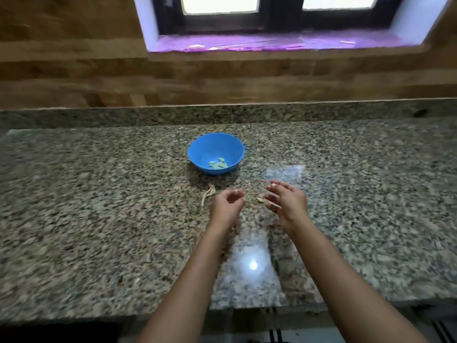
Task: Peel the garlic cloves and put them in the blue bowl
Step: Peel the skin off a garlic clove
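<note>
Head view looks down on a speckled granite tabletop (99,194), and motion blur softens most of it. The blue bowl (216,144) stands upright towards the back of the tabletop, roughly in the middle from left to right, with a small heap of peeled garlic cloves (217,163) lying at its bottom on the near side; they look greenish against the blue. Nearer than the bowl and well apart from it, both bare forearms reach in from the lower edge. The left hand (227,206) is over the tabletop with its fingers (233,194) curled in towards the palm; blur hides whether that grip holds anything, so I cannot tell. The right hand (286,201) is just beside it, the two not touching, its fingers (273,194) spread and nearly straight, pointing left, a loose and open grip. Between the two hands, close to the right fingertips, a small pale piece (259,199) lies on the stone; whether it is a clove or a bit of skin is not clear. A thin curled strip of garlic skin (207,194) lies on the tabletop just left of the left hand, between it and the bowl. Behind the tabletop rises a wooden wall (74,70), and above it a window (220,3) with a purple-covered sill (272,42).
</note>
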The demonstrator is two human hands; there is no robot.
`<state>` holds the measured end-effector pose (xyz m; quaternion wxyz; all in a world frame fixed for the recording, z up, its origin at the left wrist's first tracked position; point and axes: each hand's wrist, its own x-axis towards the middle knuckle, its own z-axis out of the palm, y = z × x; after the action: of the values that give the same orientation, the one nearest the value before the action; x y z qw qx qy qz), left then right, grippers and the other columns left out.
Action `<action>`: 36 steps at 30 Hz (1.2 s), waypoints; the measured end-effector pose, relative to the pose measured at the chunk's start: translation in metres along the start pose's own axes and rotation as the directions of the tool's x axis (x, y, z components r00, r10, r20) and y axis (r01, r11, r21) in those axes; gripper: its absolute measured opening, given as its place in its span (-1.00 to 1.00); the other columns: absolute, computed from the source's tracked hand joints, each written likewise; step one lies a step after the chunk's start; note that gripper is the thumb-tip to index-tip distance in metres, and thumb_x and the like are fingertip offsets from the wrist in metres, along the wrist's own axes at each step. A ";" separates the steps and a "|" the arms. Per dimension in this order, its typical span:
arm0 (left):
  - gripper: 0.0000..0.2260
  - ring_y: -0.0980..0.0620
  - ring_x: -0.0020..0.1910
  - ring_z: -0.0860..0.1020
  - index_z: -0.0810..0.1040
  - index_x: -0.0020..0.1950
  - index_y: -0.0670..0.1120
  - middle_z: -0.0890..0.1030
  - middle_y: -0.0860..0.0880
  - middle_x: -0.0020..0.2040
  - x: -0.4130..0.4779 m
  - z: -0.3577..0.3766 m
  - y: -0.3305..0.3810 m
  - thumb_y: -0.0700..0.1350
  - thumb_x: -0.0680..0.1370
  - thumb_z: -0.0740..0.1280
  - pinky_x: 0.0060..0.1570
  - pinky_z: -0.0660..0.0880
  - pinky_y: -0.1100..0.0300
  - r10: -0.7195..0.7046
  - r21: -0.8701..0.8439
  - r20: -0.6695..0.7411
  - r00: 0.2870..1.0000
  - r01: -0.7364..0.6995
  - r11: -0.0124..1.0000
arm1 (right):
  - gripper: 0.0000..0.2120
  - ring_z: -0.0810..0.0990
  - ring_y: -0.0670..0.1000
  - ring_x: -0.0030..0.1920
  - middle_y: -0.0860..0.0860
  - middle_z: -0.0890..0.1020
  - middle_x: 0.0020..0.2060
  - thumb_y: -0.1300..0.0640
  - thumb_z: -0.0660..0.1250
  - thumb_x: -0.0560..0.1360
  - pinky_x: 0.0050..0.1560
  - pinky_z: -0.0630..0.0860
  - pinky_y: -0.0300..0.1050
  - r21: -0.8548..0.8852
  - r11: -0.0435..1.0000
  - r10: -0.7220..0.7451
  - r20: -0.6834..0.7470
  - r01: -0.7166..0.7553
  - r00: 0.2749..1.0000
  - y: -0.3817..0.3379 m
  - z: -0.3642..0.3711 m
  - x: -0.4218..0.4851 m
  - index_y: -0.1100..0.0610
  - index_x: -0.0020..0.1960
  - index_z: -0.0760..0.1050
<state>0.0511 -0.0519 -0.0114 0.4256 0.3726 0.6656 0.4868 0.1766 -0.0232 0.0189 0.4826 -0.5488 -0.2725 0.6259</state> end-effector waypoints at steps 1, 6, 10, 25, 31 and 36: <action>-0.84 0.00 -0.18 0.57 0.59 0.07 -0.23 0.64 -0.14 -0.09 0.007 0.012 -0.005 -0.31 0.50 0.35 -0.10 0.49 0.30 0.019 0.143 0.015 1.000 -0.021 0.990 | -0.89 0.49 -0.04 -0.39 0.02 0.56 -0.30 0.32 0.25 0.52 -0.44 0.42 -0.23 -0.005 1.000 0.005 -0.013 -0.005 1.000 -0.003 -0.009 0.010 0.15 -0.08 0.50; -0.68 -0.08 0.15 0.51 0.54 0.26 -0.18 0.53 -0.15 0.15 0.033 0.045 -0.014 -0.22 0.50 0.36 0.15 0.35 0.26 0.106 0.570 0.184 0.977 -0.194 0.798 | -0.85 0.51 -0.09 -0.48 0.03 0.55 -0.29 0.32 0.22 0.54 -0.51 0.41 -0.28 -0.035 0.998 0.044 0.002 -0.044 0.999 -0.010 -0.032 0.045 0.12 -0.12 0.48; -0.79 -0.04 0.00 0.48 0.59 0.14 -0.20 0.42 -0.08 -0.01 0.042 0.052 -0.017 -0.17 0.54 0.34 0.11 0.37 0.22 0.149 0.626 0.205 0.967 -0.247 0.740 | -0.87 0.50 -0.03 -0.40 0.05 0.55 -0.28 0.33 0.22 0.53 -0.49 0.41 -0.24 -0.065 0.996 0.065 0.019 -0.064 0.998 -0.011 -0.033 0.062 0.15 -0.10 0.49; -0.77 -0.01 -0.11 0.59 0.57 0.12 -0.21 0.58 -0.12 0.07 0.100 -0.017 0.052 -0.17 0.50 0.40 -0.05 0.46 0.21 0.386 0.473 -0.212 0.898 -0.251 0.844 | -0.90 0.52 0.01 -0.32 0.08 0.57 -0.23 0.31 0.23 0.55 -0.32 0.49 -0.12 -0.079 0.995 0.072 0.154 -0.061 0.985 -0.012 0.036 0.091 0.19 -0.01 0.50; -0.93 0.06 -0.20 0.56 0.56 -0.10 -0.13 0.62 -0.10 -0.11 0.072 -0.054 0.015 -0.16 0.49 0.41 -0.23 0.46 0.36 0.352 0.372 -0.330 0.876 -0.222 0.901 | -0.93 0.54 0.01 -0.31 0.10 0.58 -0.22 0.32 0.29 0.52 -0.41 0.52 -0.18 -0.130 0.989 0.097 0.156 -0.077 0.983 0.007 0.045 0.086 0.21 -0.01 0.49; -0.76 -0.01 -0.07 0.55 0.56 0.10 -0.17 0.59 -0.15 0.03 0.073 -0.061 -0.026 -0.13 0.48 0.43 -0.15 0.39 0.29 0.126 0.430 -0.245 0.961 -0.009 0.903 | -0.92 0.51 0.03 -0.41 0.12 0.53 -0.35 0.28 0.32 0.51 -0.44 0.52 -0.15 -0.215 0.973 0.124 0.162 -0.088 0.979 0.028 0.055 0.075 0.23 -0.15 0.47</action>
<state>-0.0344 -0.0119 -0.0411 0.2232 0.4104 0.7932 0.3905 0.1214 0.0440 -0.0234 0.3629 -0.5529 -0.3476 0.6647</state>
